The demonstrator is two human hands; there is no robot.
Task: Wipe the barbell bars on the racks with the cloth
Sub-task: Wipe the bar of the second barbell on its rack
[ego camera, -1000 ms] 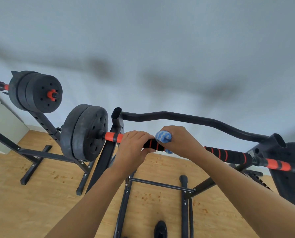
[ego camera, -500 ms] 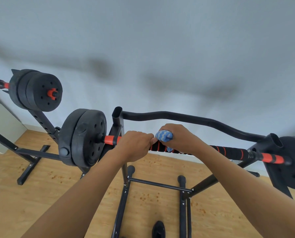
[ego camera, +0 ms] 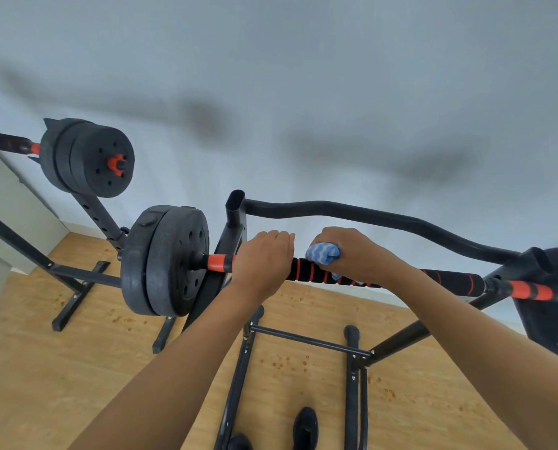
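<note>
Bright, even, diffuse light; soft blurred shadows on wall; strong wide-angle bending at edges

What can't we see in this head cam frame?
- Barbell bar under the left hand and right hand: covered by both.
- Cloth: mostly inside the right fist.
- Right weight plate: cut by the frame edge.
- Far barbell: cut by the left edge.

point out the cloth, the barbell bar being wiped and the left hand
cloth [ego camera: 322, 256], head view, bunched end beside the thumb
barbell bar [ego camera: 305, 270], head view, striped grip between the hands
left hand [ego camera: 263, 259], head view, its back
</note>
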